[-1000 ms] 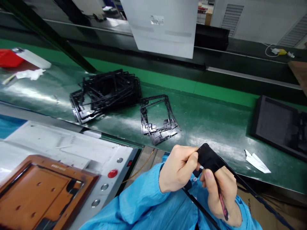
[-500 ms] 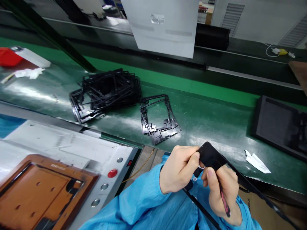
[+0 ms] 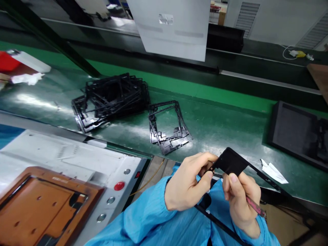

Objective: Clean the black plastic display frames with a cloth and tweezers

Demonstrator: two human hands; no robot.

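Both my hands hold one thin black plastic frame [image 3: 232,162] in front of my chest, over my blue sleeves. My left hand [image 3: 188,182] pinches its near corner with curled fingers. My right hand [image 3: 241,198] grips the same corner from the right, thumb pressed on the flat tab, and also holds a slim pink-and-black tool [image 3: 255,206] against the palm. The frame's long edges run off to the lower right. On the green conveyor belt [image 3: 225,126] lie a small stack of like frames [image 3: 167,126] and a bigger heap of frames [image 3: 111,99].
A white machine top with a red button [image 3: 119,186] and an orange-brown fixture [image 3: 43,208] sits at lower left. A black tray [image 3: 294,131] and a white paper scrap [image 3: 273,171] lie on the belt at right. A white panel [image 3: 174,29] hangs beyond the belt.
Both hands have lifted the frame's corner slightly and tilted it flatter. The tool in my right hand has swung from pointing down to pointing right.
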